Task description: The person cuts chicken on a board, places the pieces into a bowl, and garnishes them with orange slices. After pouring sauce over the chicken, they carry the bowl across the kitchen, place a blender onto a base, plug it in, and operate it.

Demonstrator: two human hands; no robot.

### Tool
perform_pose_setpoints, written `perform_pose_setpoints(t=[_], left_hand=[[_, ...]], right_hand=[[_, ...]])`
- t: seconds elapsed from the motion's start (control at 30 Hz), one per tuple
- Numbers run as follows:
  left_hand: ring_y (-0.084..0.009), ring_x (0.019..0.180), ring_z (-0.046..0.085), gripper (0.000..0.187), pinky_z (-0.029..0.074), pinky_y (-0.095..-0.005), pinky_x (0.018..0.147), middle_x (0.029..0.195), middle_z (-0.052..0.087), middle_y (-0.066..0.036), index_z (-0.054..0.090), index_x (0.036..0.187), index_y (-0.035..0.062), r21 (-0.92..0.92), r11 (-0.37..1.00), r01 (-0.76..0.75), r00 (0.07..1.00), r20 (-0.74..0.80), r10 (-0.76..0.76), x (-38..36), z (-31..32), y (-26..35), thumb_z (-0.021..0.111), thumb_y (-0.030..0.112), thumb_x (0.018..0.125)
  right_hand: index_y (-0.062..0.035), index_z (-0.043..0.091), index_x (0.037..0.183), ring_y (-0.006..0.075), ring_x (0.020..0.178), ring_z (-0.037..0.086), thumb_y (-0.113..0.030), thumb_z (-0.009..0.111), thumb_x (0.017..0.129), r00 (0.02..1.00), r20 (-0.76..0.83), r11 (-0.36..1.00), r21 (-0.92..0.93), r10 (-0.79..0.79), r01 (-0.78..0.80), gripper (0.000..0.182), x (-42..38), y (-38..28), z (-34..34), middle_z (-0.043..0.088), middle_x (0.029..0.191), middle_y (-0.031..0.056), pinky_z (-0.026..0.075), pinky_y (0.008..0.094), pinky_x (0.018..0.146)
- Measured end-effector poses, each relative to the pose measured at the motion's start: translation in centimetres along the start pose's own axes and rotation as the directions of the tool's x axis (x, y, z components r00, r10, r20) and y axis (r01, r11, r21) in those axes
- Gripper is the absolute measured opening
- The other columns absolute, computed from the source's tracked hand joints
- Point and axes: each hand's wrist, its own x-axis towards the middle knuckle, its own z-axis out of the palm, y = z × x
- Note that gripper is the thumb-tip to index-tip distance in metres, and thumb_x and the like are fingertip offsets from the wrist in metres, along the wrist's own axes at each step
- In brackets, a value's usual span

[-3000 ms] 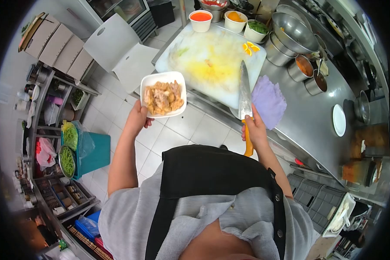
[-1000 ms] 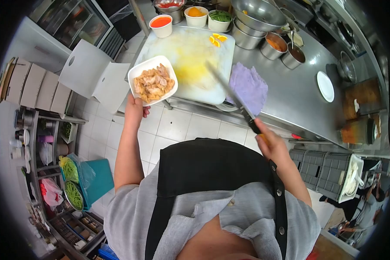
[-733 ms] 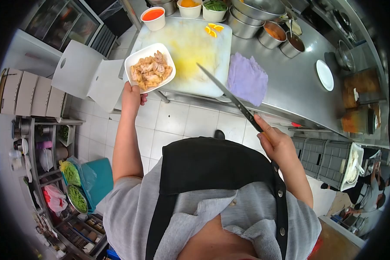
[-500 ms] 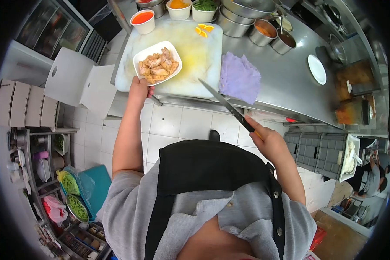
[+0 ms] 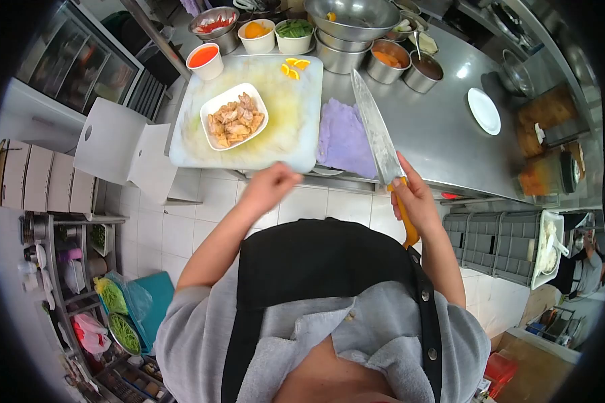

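My right hand [image 5: 415, 201] grips the yellow handle of a large kitchen knife [image 5: 378, 126]. Its broad blade points up and away, over the edge of a folded purple cloth [image 5: 343, 138]. My left hand [image 5: 272, 189], slightly blurred, hovers just off the front edge of the white cutting board [image 5: 286, 124]. Its fingers are curled in and nothing shows in them. On the board's left half sits a white square bowl [image 5: 207, 129] of chopped cooked meat pieces [image 5: 235, 121], apart from both hands. Several orange wedges [image 5: 293, 68] lie at the board's back right.
A cup of red-orange liquid [image 5: 205, 62] stands at the board's back left corner. Tubs, metal pots [image 5: 388, 64] and a large steel bowl [image 5: 351, 17] line the counter's back. A white plate [image 5: 484, 111] lies to the right. A white chair [image 5: 114, 141] stands at left.
My left hand has let go of the bowl, which stays on the board, and has moved right and toward me. The knife in my right hand has swung so its tip points further away.
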Motion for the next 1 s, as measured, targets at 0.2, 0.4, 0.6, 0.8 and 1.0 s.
perform_pose_setpoints(t=[0.2,0.4,0.6,0.8,1.0], left_hand=[[-0.0371,0.14,0.03,0.053,0.023,-0.0549,0.112,0.143,0.048,-0.012,0.058,0.13,0.0168,0.555,0.717,-0.421,0.885,0.078,0.459,9.9,10.5,6.1,0.061,0.048,0.088],[-0.0392,0.14,0.032,0.056,0.022,-0.0567,0.114,0.15,0.041,-0.016,0.05,0.138,0.0166,0.601,0.673,-0.432,0.895,0.191,0.404,12.1,13.6,3.3,0.046,0.053,0.096],[-0.0324,0.129,0.048,0.051,0.035,-0.0478,0.11,0.145,0.046,-0.015,0.044,0.14,0.0073,-0.85,0.474,0.232,0.968,0.154,-0.199,10.6,11.0,10.6,0.035,0.042,0.103],[-0.0255,0.122,0.05,0.046,0.04,-0.0422,0.107,0.132,0.049,-0.009,0.027,0.141,0.0119,-0.976,0.218,-0.002,1.0,-0.008,-0.03,8.6,12.2,12.5,0.049,0.024,0.102],[-0.0216,0.116,0.05,0.054,0.041,-0.0376,0.102,0.128,0.047,-0.013,0.022,0.141,0.0055,-0.898,0.411,-0.159,0.966,-0.227,-0.122,9.1,13.8,10.4,0.054,0.019,0.099]], right_hand=[[-0.0218,0.035,0.151,0.0061,0.049,0.045,-0.012,0.052,0.099,0.997,0.001,0.994,-0.07,-0.08,0.08,0.056,1.5,-1.2,-2.2,0.049,0.067,-0.0009,0.042,0.0225,0.045],[-0.0216,0.036,0.151,0.0053,0.049,0.045,-0.011,0.054,0.097,0.989,0.041,0.987,0.081,-0.144,0.141,0.058,1.1,-0.9,-4.2,0.049,0.067,-0.002,0.041,0.0216,0.044],[-0.0187,0.035,0.151,0.0084,0.065,0.046,-0.009,0.055,0.096,0.897,-0.057,0.869,-0.282,-0.439,0.408,0.06,3.7,0.6,-3.4,0.057,0.081,0.0015,0.044,0.0216,0.062],[-0.0179,0.03,0.152,0.0124,0.075,0.051,-0.01,0.055,0.095,0.939,0.14,0.934,-0.131,-0.313,0.331,0.063,6.0,0.9,-1.0,0.058,0.087,0.0073,0.047,0.0283,0.071],[-0.0196,0.025,0.154,0.0235,0.073,0.058,-0.011,0.055,0.095,0.899,0.269,0.865,-0.28,-0.346,0.417,0.066,4.5,2.2,-1.2,0.059,0.083,0.0147,0.048,0.0333,0.07]])
